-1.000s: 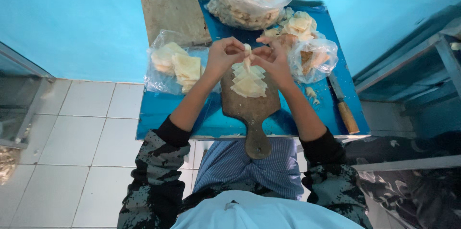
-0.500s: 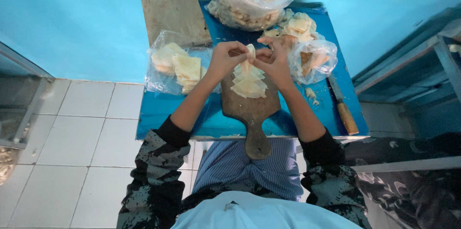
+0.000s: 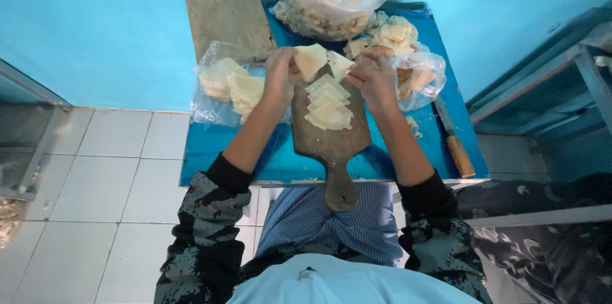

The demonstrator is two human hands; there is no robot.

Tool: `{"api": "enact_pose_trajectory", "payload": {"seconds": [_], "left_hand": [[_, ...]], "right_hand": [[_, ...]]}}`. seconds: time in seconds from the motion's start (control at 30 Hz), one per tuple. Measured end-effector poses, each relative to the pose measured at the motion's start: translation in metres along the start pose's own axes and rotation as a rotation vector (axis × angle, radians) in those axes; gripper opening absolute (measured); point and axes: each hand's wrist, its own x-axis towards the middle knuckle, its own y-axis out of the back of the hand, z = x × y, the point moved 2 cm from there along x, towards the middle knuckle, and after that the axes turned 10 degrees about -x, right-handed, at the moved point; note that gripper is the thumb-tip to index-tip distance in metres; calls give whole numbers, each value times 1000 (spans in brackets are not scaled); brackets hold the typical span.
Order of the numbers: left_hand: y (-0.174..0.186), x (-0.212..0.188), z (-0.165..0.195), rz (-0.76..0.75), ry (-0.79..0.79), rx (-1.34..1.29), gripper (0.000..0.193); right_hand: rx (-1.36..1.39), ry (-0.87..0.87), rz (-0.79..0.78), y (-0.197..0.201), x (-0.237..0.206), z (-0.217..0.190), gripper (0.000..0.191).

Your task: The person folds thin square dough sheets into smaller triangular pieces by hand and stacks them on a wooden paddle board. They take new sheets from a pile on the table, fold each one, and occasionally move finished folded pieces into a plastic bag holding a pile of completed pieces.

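Pale dough squares pass between two hands over a wooden paddle board.

Left hand point(image 3: 280, 78) pinches one thin, cream-coloured dough square point(image 3: 310, 60) at the board's far end; right hand point(image 3: 373, 78), fingers curled, grips a second square point(image 3: 340, 63) just beside it. Below them, more squares point(image 3: 328, 108) overlap in a row on the paddle board point(image 3: 335, 144), flanked by plastic bags point(image 3: 223, 84) on the blue table point(image 3: 210, 151).

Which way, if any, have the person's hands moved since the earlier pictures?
Yes. The left hand and right hand have spread apart across the wooden board, each now holding a pale square sheet.
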Motion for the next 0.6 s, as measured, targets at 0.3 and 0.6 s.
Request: {"api": "enact_pose_trajectory", "payload": {"seconds": [0.3, 0.6], "left_hand": [[-7, 1, -1, -238, 99, 353, 47], [-17, -18, -9, -288, 253, 634, 40]], "right_hand": [[-183, 407, 41, 2, 0, -1, 36], [-941, 937, -208, -41, -55, -35, 44]]}}
